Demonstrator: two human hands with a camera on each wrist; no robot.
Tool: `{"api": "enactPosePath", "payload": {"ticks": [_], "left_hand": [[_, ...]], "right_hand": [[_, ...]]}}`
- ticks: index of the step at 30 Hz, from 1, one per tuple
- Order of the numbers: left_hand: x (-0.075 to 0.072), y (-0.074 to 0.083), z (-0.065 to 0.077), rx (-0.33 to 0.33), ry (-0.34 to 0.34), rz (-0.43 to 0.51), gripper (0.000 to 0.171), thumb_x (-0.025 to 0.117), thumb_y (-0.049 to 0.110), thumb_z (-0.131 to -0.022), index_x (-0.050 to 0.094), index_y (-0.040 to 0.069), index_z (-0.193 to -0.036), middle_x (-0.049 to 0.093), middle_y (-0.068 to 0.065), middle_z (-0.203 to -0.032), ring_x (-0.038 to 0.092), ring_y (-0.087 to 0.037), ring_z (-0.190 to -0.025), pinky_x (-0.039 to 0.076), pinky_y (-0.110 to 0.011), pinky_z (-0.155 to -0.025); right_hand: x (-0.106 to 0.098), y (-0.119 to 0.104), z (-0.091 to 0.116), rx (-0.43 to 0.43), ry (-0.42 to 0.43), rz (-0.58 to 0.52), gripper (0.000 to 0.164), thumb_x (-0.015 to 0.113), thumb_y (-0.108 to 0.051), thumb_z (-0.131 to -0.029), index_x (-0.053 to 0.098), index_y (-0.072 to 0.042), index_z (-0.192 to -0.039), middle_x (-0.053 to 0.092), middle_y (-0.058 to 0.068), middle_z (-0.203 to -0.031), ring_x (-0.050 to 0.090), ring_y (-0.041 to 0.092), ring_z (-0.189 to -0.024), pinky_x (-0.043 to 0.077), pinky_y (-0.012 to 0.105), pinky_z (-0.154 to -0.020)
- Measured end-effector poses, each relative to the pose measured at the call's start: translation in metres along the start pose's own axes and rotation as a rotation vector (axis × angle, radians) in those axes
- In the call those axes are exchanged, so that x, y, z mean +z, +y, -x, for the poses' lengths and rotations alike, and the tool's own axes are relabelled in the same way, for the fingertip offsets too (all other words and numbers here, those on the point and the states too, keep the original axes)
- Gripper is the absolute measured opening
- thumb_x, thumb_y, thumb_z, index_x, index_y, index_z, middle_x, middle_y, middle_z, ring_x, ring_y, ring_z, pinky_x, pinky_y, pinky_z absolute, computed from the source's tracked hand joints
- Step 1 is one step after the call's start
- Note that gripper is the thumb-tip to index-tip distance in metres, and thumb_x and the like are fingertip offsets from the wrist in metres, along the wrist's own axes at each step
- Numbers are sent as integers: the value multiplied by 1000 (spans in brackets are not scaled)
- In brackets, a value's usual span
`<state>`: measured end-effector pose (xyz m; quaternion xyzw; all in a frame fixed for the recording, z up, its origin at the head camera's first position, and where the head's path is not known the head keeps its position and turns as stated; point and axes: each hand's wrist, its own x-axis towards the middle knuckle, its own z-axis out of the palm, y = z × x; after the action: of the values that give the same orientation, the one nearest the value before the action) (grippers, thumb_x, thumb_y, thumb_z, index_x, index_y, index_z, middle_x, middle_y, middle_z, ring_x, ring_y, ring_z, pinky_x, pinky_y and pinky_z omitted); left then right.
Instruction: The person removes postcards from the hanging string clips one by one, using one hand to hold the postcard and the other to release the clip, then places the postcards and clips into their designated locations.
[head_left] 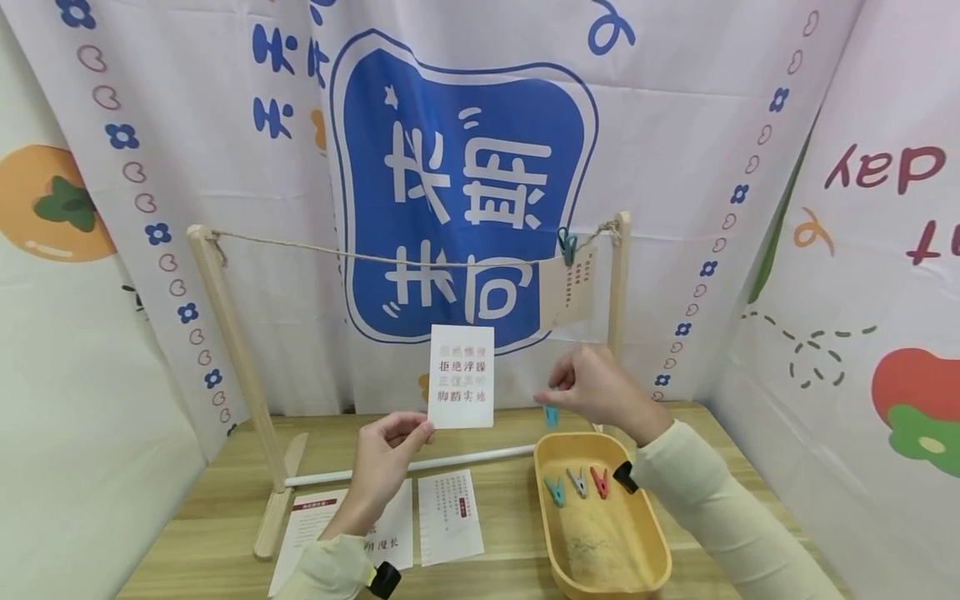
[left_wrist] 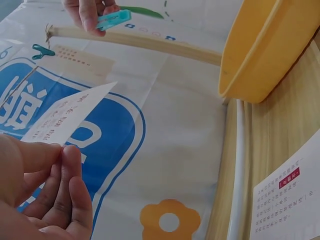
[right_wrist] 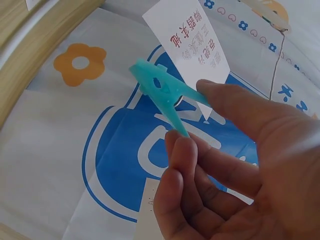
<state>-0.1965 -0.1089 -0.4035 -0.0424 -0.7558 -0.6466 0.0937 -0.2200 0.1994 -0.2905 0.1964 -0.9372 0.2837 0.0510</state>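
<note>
My left hand [head_left: 388, 462] pinches a white card [head_left: 462, 375] with red printed characters by its lower left corner, holding it up below the twine [head_left: 322, 250]. In my right hand [head_left: 592, 387] is a turquoise clothespin [right_wrist: 159, 86], its two handle ends between thumb and fingertips, as the right wrist view shows. The clothespin's jaws point away from the hand with nothing between them. At the twine's right end, a dark green clothespin [head_left: 567, 243] holds a beige card [head_left: 566, 290].
Wooden posts [head_left: 234, 333] joined by a white rod [head_left: 420, 463] carry the twine. At the right, a yellow basin [head_left: 551, 546] contains turquoise, grey and red clothespins [head_left: 600, 482]. Printed papers [head_left: 452, 517] lie on the wooden table [head_left: 502, 575]. A printed curtain [head_left: 285, 192] hangs behind.
</note>
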Motion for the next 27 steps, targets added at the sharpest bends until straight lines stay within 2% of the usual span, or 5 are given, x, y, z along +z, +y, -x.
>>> {"api": "enactPosePath", "payload": {"ticks": [6, 11, 18, 27], "left_hand": [[-1, -5, 6, -27, -1, -3, 22, 76, 14, -98, 75, 0, -115, 80, -6, -97, 75, -12, -86, 61, -22, -80], [0, -5, 12, -64, 6, -4, 20, 76, 13, -97, 75, 2, -114, 80, -8, -99, 74, -12, -87, 60, -18, -80], [2, -12, 18, -116, 9, 17, 19, 79, 12, -95, 76, 2, -111, 79, -10, -99, 75, -17, -89, 60, -19, -81], [6, -19, 24, -164, 2, -44, 18, 79, 17, -96, 77, 6, -109, 80, -7, -95, 73, -14, -85, 57, -23, -74]], "right_hand": [[7, 2, 3, 31, -20, 0, 19, 88, -24, -88, 77, -13, -76, 70, 0, -69, 58, 13, -62, 52, 26, -56], [11, 4, 8, 73, -56, -1, 20, 87, -25, -89, 77, -14, -75, 71, 0, -67, 57, 13, -58, 49, 26, -54], [19, 12, 13, 94, -74, 7, 22, 87, -24, -88, 76, -14, -73, 70, 0, -66, 56, 12, -57, 47, 26, -53], [31, 22, 18, 97, -80, 7, 20, 88, -24, -88, 77, -13, -74, 70, -2, -68, 59, 12, -59, 50, 25, -53]]}}
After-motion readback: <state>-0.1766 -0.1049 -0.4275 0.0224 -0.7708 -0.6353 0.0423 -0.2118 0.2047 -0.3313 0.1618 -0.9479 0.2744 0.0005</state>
